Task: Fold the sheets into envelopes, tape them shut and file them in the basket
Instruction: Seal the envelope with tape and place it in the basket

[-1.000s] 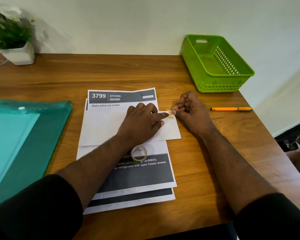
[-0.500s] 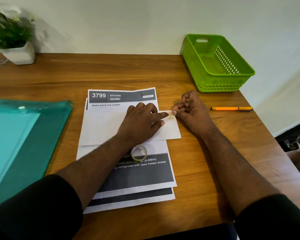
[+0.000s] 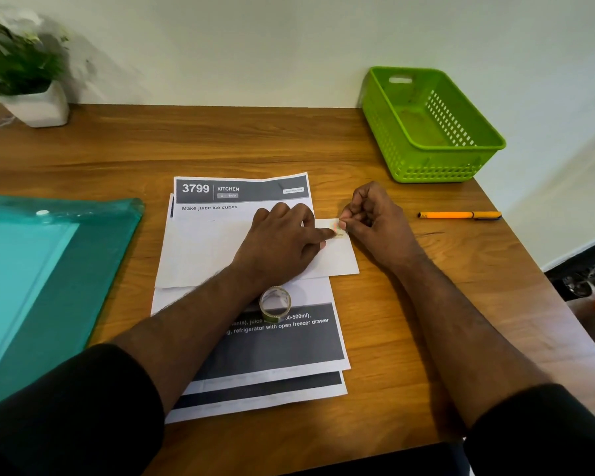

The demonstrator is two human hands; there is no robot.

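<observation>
- The folded sheet point(image 3: 200, 250) lies white side up near the middle of the wooden table point(image 3: 409, 304), on top of a stack of printed sheets point(image 3: 272, 352).
- The left hand point(image 3: 279, 245) rests flat on the folded sheet, its index finger stretched toward 3 o'clock and pressing a small tape piece point(image 3: 337, 230) at the sheet's right end.
- The right hand point(image 3: 375, 225), at 3 o'clock from the left, has its fingers curled and pinches that tape piece.
- A tape roll point(image 3: 275, 304) stands on the stack at 6 o'clock from the left hand.
- The green basket point(image 3: 430, 166) sits at 1 o'clock, well apart.
- An orange pen point(image 3: 459, 215) lies at 3 o'clock from the right hand.
</observation>
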